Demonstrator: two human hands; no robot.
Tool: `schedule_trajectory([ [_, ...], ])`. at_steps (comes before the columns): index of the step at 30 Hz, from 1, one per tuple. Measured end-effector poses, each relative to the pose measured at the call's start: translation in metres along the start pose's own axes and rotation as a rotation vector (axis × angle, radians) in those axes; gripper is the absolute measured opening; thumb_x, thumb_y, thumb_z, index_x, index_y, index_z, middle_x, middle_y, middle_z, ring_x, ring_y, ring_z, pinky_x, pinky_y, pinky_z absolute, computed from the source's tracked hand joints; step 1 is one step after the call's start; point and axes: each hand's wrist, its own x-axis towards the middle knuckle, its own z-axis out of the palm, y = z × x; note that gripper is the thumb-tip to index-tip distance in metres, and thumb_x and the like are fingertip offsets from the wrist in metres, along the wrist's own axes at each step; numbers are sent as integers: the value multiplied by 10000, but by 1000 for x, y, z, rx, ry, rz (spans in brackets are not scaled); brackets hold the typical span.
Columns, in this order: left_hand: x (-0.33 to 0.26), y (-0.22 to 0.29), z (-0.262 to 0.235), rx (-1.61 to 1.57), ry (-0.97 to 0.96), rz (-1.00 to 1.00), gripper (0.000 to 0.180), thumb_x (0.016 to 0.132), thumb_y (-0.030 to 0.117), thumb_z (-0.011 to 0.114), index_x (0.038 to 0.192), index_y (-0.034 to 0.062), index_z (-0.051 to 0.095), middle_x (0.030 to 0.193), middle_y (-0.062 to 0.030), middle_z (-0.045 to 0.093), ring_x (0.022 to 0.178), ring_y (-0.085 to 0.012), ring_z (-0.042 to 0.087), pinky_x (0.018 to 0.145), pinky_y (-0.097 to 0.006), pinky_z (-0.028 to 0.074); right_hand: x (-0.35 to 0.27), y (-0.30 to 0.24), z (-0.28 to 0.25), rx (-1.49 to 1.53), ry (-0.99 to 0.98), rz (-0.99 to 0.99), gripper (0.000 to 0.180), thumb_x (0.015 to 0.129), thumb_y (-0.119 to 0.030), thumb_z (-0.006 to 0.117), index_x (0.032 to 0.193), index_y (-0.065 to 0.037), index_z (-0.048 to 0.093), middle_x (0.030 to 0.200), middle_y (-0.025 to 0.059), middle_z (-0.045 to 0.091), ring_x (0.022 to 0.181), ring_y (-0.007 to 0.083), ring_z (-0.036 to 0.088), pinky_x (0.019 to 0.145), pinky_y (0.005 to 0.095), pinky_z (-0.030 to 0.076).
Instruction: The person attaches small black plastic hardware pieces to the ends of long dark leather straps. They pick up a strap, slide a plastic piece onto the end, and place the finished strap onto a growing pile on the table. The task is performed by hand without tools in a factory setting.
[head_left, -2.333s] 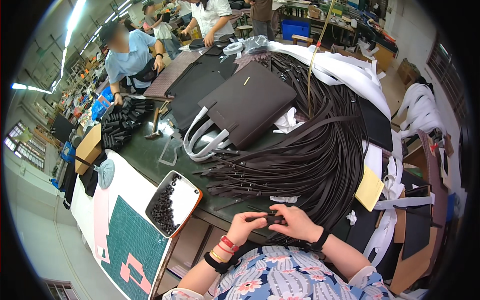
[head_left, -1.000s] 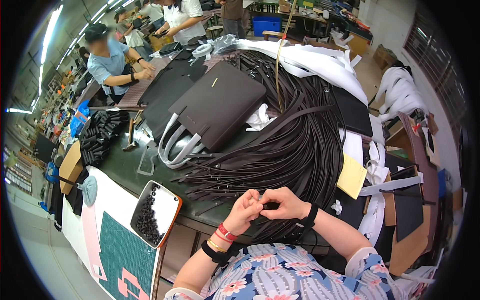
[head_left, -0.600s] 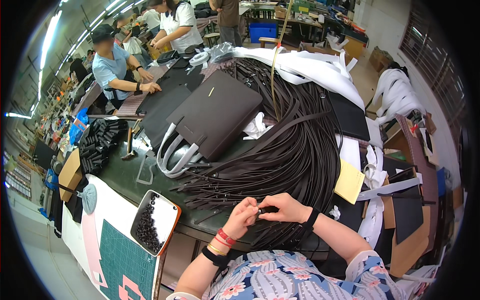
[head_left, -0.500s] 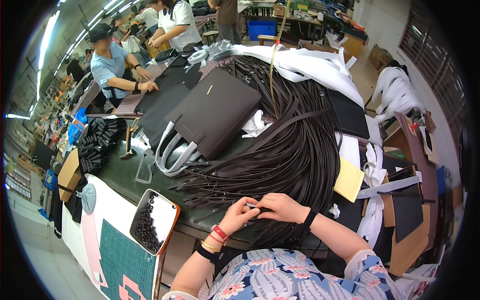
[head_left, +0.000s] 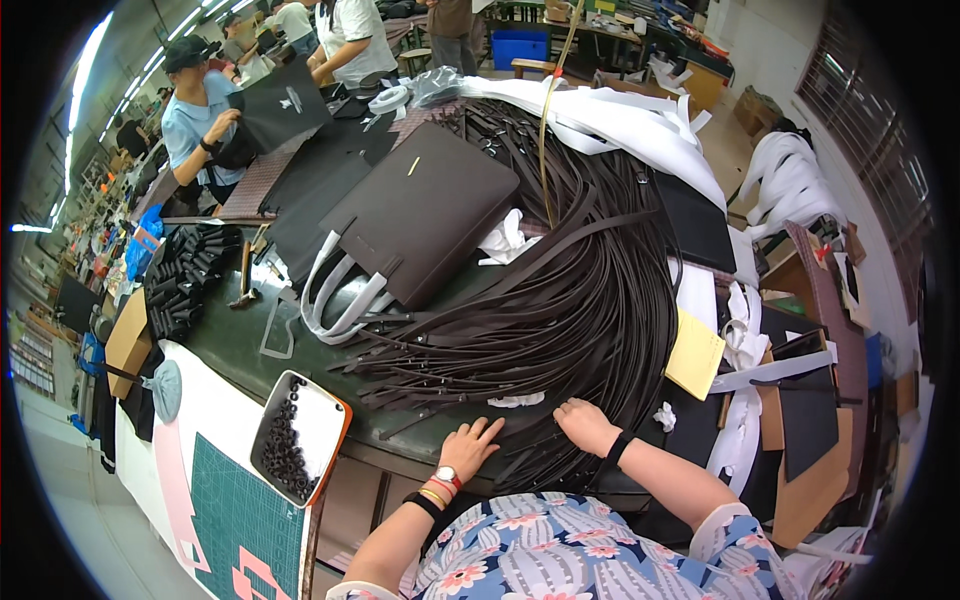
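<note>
Both hands at the near ends of a heap of dark straps [head_left: 610, 290].
The left hand [head_left: 469, 448] is palm-down over the green tabletop [head_left: 415, 437], fingers loosely spread, holding nothing visible; the right hand [head_left: 588, 428], fingers curled, is at the straps, though whether it grips one cannot be told. The heap spreads at twelve o'clock from the right hand, with a yellow pad [head_left: 693, 353] at two and a dark handbag [head_left: 430, 210] at eleven; at nine o'clock from the left hand is a tray [head_left: 322, 415] of small black rings [head_left: 284, 450].
</note>
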Motion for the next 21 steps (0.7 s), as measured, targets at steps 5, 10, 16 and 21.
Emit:
schedule_trajectory([
  [5, 5, -4, 19, 245, -45, 74, 513, 914, 292, 566, 1400, 182, 442, 1144, -69, 558, 901, -214, 567, 684, -354, 496, 12, -3, -19, -147, -155, -82, 97, 745, -144, 655, 820, -82, 664, 833, 46, 638, 888, 211, 590, 768, 323, 445],
  [10, 21, -20, 18, 405, 17, 47, 513, 870, 175, 517, 1380, 165, 458, 1047, -54, 553, 856, -202, 558, 653, -334, 495, 8, 3, 9, -207, -151, -125, 166, 777, -259, 683, 833, -103, 672, 829, 31, 625, 904, 212, 590, 752, 346, 450],
  [16, 38, -34, 12, 412, -20, -5, 483, 902, 160, 489, 1384, 186, 469, 1134, -50, 614, 945, -214, 589, 684, -339, 475, 6, -5, -9, 12, -78, -97, 223, 866, -303, 633, 841, -98, 548, 692, 56, 616, 679, 243, 630, 717, 364, 457],
  [21, 44, -38, 21, 375, 8, -39, 438, 902, 156, 479, 1336, 201, 519, 1087, -19, 631, 946, -212, 588, 760, -376, 434, -10, -30, -28, 7, -60, -190, 219, 865, -292, 638, 810, -106, 536, 691, 35, 602, 696, 216, 621, 684, 341, 420],
])
